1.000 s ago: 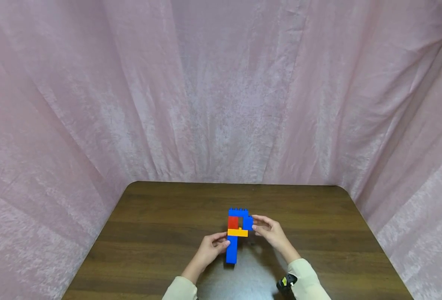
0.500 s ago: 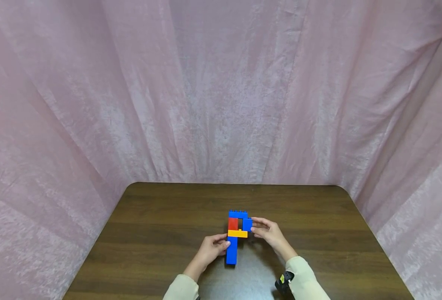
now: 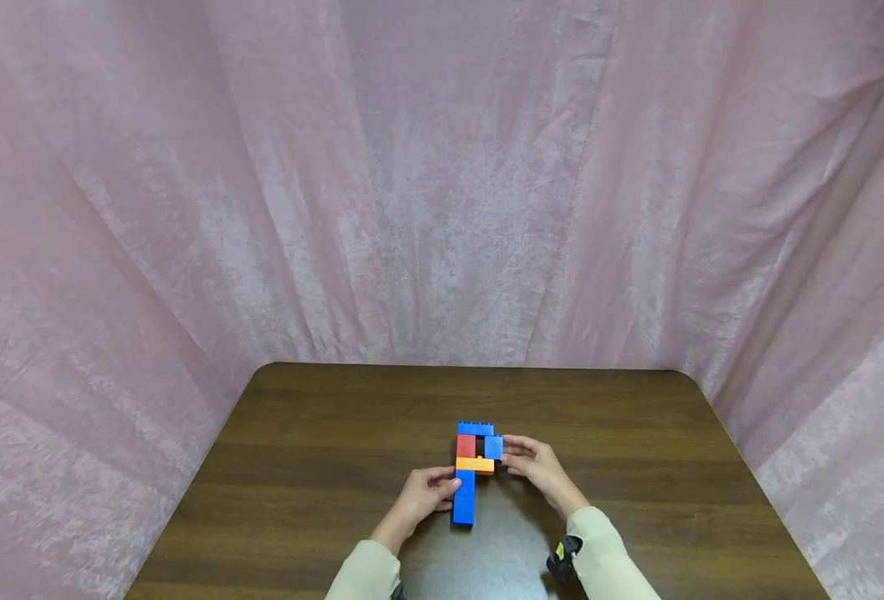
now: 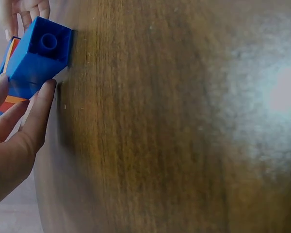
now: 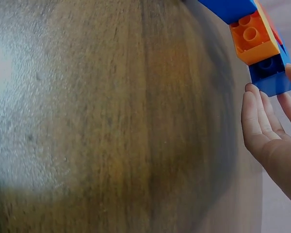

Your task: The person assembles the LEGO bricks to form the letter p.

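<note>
A P-shaped stack of toy building blocks stands mid-table in the head view. Its stem is a blue column [image 3: 464, 498], open and hollow underneath in the left wrist view. Above that come an orange block [image 3: 475, 465] and a red block [image 3: 466, 447], capped by a long blue block [image 3: 476, 428] with studs. A blue block [image 3: 493, 447] hangs at the stack's right side, with a gap beside the red one. My left hand [image 3: 419, 497] grips the column's upper part between thumb and fingers. My right hand [image 3: 542, 468] pinches the right-hand blue block.
The brown wooden table [image 3: 299, 467] has rounded far corners. Pink curtains [image 3: 442, 183] hang behind it and at both sides. A dark device [image 3: 564, 557] is strapped at the right sleeve, close to the tabletop.
The stack's top has come slightly lower in the head view. My right hand and the block it pinches have shifted a little left; the left hand keeps its grip.
</note>
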`<state>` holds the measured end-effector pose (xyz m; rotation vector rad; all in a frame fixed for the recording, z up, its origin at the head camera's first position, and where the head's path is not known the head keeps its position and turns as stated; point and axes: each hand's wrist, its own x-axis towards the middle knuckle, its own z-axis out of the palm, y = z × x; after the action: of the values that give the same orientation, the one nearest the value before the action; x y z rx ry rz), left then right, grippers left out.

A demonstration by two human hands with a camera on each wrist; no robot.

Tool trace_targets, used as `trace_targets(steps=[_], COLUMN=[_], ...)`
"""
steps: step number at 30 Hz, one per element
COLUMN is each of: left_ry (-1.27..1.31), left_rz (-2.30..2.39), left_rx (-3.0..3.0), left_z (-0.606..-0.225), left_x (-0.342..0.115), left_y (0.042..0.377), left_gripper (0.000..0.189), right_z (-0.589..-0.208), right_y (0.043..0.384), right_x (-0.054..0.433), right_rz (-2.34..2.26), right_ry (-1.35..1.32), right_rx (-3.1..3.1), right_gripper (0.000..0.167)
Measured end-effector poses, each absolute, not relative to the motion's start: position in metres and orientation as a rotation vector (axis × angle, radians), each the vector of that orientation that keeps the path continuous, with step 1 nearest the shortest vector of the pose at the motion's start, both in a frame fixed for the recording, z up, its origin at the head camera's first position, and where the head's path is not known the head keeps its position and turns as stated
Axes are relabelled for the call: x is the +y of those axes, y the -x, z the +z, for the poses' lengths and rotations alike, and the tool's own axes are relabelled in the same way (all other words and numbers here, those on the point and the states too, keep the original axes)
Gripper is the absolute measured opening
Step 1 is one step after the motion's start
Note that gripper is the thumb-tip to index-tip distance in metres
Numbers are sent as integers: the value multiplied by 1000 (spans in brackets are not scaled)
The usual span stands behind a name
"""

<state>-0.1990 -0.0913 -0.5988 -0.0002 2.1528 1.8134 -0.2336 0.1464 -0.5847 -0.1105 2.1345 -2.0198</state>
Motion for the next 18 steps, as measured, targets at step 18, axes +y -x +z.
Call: trace_targets(steps=[18], left_ry=[32], left_rz=[1778], left_rx=[2211], left_z=[-597], left_x=[-84], left_y=[210], left_gripper=[36], right_z=[-596], right_y=[244], right_x=[145], right_rz=[-1851], right_ry=[131], right_rx=[2212], right_gripper=[38])
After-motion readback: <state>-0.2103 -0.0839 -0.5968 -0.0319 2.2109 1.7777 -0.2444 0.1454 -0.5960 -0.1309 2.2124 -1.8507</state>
